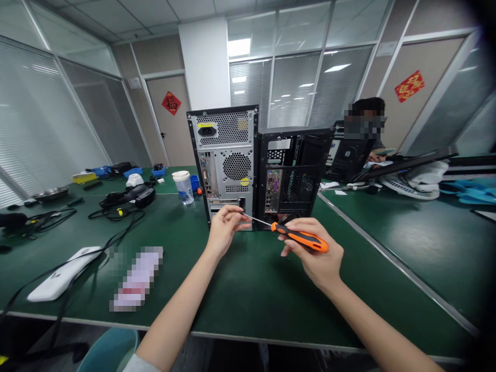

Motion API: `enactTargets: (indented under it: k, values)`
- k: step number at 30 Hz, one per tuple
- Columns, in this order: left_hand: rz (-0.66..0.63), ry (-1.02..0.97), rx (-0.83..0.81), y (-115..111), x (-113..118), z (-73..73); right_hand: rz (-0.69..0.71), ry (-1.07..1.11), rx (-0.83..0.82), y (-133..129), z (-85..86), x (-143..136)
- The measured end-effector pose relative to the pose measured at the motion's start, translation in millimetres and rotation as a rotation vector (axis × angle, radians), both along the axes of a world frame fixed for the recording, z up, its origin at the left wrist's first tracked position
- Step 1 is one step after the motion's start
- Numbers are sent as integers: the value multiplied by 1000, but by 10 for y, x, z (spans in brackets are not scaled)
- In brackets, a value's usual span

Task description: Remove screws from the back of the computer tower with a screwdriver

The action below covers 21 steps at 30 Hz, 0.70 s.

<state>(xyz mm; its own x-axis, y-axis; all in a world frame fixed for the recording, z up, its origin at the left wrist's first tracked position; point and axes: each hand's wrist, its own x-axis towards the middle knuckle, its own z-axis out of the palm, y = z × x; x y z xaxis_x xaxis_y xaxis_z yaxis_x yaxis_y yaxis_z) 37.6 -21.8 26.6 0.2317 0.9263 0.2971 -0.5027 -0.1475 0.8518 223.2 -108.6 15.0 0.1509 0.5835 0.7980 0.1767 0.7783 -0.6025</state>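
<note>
The right hand (pixel 324 262) is grasping the orange-and-black handle of a screwdriver (pixel 304 239), whose thin shaft is pointing left. The left hand (pixel 223 230) is holding its thumb and fingers close together at the shaft's tip; whether they are pinching the tip or some small part, I cannot tell. Just beyond the left hand, a silver-backed computer case (pixel 222 170) is standing upright, its rear panel facing near, and the fingers are partly covering its lower slots. A black computer case (pixel 296 175) is standing beside it on the right.

Both cases are resting on a green table (pixel 240 299). To the left, a clear bottle (pixel 184 189) with a white lid is standing near the silver case, and a black headset (pixel 129 197) is lying farther left. On the near left, a white device (pixel 64 275) is lying beside a blurred lilac object (pixel 139 279). Below the table's near edge, a teal bin (pixel 110 354) is showing. On the far right, a co-worker (pixel 372 111) is sitting behind another black tower (pixel 346 155).
</note>
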Motion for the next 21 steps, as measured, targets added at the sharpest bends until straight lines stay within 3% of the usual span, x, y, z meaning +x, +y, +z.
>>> enactTargets:
  k: [10, 21]
  values:
    - [47, -44, 12, 22, -27, 19, -23, -149, 92, 54, 242, -1]
    - [47, -59, -1, 16, -61, 52, 85, -104, 77, 64, 293, -87]
